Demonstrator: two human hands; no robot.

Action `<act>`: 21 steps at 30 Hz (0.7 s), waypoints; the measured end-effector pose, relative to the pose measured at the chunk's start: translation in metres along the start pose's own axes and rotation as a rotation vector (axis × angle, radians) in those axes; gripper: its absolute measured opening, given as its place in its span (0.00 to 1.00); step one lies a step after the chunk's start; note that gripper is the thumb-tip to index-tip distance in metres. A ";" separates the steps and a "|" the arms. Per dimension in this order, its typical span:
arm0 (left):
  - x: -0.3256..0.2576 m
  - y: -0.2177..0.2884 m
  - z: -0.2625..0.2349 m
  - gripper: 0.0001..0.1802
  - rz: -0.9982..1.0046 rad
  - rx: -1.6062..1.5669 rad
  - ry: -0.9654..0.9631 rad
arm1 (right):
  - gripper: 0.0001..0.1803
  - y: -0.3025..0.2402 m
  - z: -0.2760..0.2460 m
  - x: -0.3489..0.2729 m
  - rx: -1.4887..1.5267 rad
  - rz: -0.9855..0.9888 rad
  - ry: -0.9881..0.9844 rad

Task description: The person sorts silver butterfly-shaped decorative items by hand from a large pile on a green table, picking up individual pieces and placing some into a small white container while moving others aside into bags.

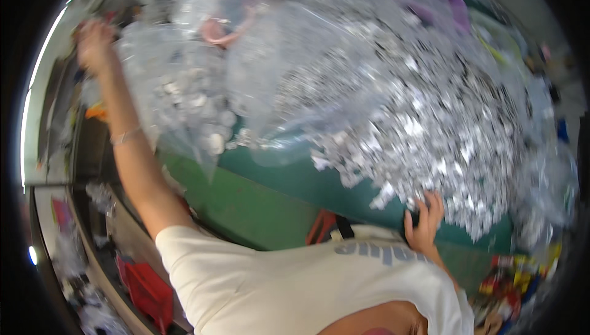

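At the far left edge, a pale wall strip and a dark shelf area are seen, with a red crate lying low in the frame beside scattered, blurred clutter. Just to its right, the left hand is raised high on an outstretched arm, a thin bracelet being worn at the wrist; the fingers are curled shut around the upper corner of a clear plastic bag, though the blur keeps the exact grip from being made out. This smaller bag is filled with small silvery pieces and hangs down beside the forearm. A pink ring-shaped thing is seen through the plastic near the top centre. Below, a green surface is spread across the middle, and the shoulder of a cream shirt fills the lower centre, with an orange strap just above it. To the right, a much larger clear bag, packed with shiny silver scraps, is spread over most of the upper right of the view and rests against the green surface. The right hand is pressed against the lower underside of this bag, fingers spread and bent upward into the plastic. At the lower right, a jumble of red, yellow and blue items is seen, too blurred to be told apart.
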State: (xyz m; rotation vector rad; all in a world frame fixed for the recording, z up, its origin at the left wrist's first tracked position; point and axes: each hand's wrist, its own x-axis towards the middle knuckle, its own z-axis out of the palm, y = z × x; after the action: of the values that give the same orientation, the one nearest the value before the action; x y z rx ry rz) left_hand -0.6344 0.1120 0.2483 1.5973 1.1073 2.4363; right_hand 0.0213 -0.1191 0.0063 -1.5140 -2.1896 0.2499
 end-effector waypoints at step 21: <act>-0.508 0.187 0.210 0.25 -0.408 0.501 -1.090 | 0.20 0.024 -0.004 0.053 -0.018 -0.005 0.089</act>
State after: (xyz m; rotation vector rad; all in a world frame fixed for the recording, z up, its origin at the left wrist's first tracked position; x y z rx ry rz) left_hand -0.1590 -0.1090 -0.0009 2.0643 1.5508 0.7840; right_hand 0.0280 -0.0617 0.0148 -1.5003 -2.1307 0.1586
